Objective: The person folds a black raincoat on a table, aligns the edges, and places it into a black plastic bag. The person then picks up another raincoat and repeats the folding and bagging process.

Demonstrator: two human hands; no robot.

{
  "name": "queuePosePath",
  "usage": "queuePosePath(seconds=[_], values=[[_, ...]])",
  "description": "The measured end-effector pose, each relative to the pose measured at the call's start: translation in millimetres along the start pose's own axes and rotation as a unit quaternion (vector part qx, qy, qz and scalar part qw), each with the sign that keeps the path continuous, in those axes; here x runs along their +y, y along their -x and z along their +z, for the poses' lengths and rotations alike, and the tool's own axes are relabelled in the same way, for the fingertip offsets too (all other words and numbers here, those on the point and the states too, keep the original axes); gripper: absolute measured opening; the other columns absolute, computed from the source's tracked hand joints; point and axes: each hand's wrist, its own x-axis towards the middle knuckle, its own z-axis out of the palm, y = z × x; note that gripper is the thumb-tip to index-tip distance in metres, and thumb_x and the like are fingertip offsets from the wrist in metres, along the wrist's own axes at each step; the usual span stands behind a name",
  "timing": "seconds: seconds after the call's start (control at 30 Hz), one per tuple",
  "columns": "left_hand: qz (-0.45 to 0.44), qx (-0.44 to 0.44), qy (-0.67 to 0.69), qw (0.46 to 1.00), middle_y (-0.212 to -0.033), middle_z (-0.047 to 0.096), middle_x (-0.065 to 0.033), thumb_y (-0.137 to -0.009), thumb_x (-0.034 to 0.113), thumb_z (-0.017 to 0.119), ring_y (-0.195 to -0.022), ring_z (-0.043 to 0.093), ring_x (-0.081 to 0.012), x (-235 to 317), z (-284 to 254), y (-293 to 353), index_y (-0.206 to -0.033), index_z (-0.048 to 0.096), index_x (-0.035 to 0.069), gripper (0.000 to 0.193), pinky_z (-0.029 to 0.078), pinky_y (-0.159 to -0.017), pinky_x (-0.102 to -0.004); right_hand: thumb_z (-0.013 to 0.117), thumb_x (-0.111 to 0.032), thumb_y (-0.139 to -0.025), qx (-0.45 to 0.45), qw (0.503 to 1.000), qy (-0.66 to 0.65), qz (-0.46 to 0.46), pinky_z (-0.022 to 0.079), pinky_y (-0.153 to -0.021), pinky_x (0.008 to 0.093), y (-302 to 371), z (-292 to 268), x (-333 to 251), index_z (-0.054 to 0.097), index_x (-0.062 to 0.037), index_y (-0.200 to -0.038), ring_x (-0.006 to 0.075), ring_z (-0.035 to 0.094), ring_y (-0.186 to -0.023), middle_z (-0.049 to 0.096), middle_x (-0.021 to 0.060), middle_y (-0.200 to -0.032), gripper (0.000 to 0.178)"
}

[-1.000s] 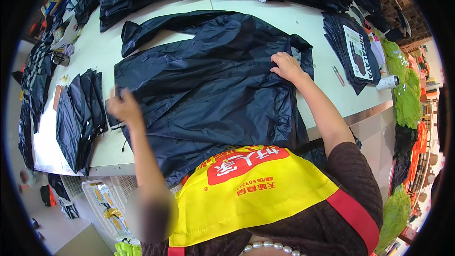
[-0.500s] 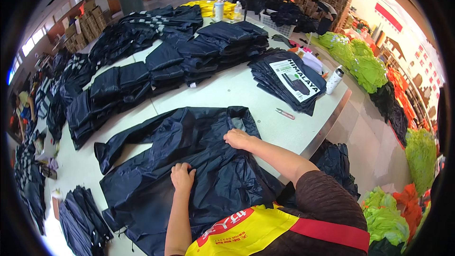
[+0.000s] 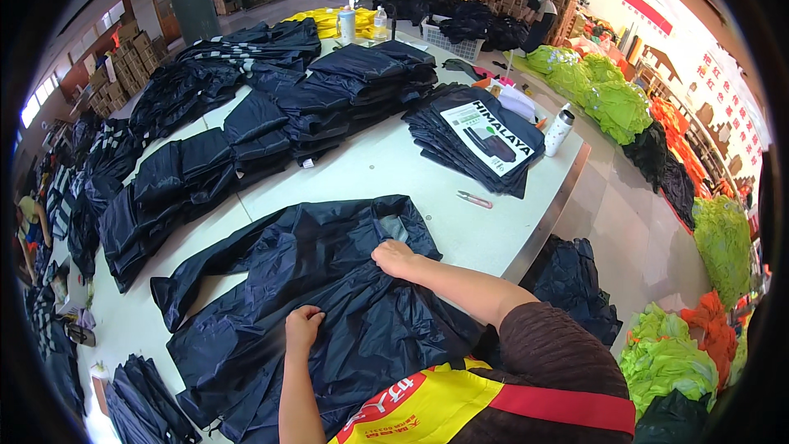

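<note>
Nearby, folded jacket stacks (image 3: 329, 107) and scissors (image 3: 475, 199) flank the spread jacket (image 3: 329, 279).

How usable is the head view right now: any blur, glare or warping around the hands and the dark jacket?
Head view: strong fisheye, so the white table edge bows and a black rim cuts the corners. Left hand and right hand are sharp, both pressing the navy jacket. Lighting is even and bright with soft sheen on the fabric and no harsh glare; the far background looks smaller and less clear.
</note>
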Motion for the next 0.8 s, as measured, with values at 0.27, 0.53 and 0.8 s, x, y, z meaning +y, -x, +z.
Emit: queuePosePath(seconds=[0.27,0.53,0.8], values=[[0.003,0.002,-0.022,1.000,-0.076,0.068,-0.0142,-0.074,0.011,0.069,-0.069,0.065,-0.0204,-2,3,-15,-0.086,0.069,0.000,0.016,0.049,-0.067,-0.0319,0.073,-0.019,-0.069,-0.032,0.989,-0.134,0.057,0.050,-0.067,0.0384,-7,-21,19,0.068,-0.0055,-0.076,0.0305,0.064,-0.075,0.067,0.0117,-0.075,0.016],[-0.048,-0.098,0.067,0.992,-0.066,0.064,-0.0063,-0.071,0.013,0.074,-0.062,0.058,-0.0127,-11,-6,-32,-0.076,0.067,-0.002,0.018,0.045,-0.061,-0.0286,0.079,-0.026,-0.065,-0.155,0.964,-0.210,0.042,0.050,-0.065,0.0333,-30,-18,48,0.070,-0.0081,-0.078,0.0212,0.065,-0.067,0.067,0.0084,-0.073,0.023],[-0.116,-0.099,0.077,0.985,-0.065,0.064,-0.0070,-0.067,0.015,0.078,-0.062,0.058,-0.0139,-20,1,-46,-0.074,0.067,0.000,0.019,0.045,-0.062,-0.0292,0.082,-0.032,-0.064,-0.249,0.942,-0.173,0.143,0.051,-0.056,0.0319,-44,-32,43,0.069,-0.0068,-0.077,0.0201,0.063,-0.060,0.065,0.0085,-0.066,0.031]])
